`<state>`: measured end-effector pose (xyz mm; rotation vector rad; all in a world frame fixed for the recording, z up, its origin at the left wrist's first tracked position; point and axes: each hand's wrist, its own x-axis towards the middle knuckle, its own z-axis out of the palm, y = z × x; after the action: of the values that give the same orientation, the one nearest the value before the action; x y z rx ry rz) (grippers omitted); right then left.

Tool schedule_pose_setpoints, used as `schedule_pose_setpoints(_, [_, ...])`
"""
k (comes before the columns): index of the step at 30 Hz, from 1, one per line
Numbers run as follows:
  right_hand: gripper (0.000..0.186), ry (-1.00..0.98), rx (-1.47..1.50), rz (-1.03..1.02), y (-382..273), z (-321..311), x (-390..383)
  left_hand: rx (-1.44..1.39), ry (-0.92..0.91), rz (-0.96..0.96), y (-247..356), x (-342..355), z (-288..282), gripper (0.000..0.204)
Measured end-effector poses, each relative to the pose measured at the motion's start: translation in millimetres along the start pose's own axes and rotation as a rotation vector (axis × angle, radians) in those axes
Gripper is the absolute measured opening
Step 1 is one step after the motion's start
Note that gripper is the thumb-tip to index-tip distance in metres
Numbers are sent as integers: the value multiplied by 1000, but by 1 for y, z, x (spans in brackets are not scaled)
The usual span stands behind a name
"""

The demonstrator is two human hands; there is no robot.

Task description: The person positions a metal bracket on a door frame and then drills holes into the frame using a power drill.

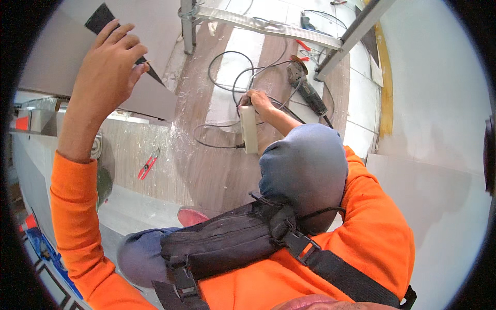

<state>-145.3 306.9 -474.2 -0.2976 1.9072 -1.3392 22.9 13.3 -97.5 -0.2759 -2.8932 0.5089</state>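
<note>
My left hand (111, 64) is raised at the upper left, fingers bent and closed on a thin dark tapering strip (99, 19). The strip's narrow point comes out below my thumb, over a grey panel. Low over the floor, my right hand (260, 102) is closed at the far end of a white power strip (249, 132). A dark piece like a plug is at its fingertips, partly hidden. Loops of black cable (211, 72) lie around that hand. Beside it on the right rests an angle grinder (311, 95) with a brownish disc.
A metal ladder (268, 25) stands at the far side. Red-handled pliers (149, 165) lie on the wood-look floor (181, 155). More red-handled tools (304, 46) and a blue power tool (307, 21) are farther off. A wall (434, 103) rises on the right.
</note>
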Motion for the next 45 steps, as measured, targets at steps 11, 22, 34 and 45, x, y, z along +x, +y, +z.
schedule_pose_setpoints(11, [75,-55,-1241,-720,19,35,-158,32,-52,52,10,-13,11,27])
schedule_pose_setpoints(22, [90,-128,-1074,-971,-31,-29,-147,-108,-96,79,19,-4,18,34])
schedule_pose_setpoints(34, [71,-240,239,-650,-178,-4,-106,-678,-494,-117,88,46,48,36])
schedule_pose_setpoints(45, [104,-106,-520,-896,-237,12,-68,254,-409,-92,19,70,66,13])
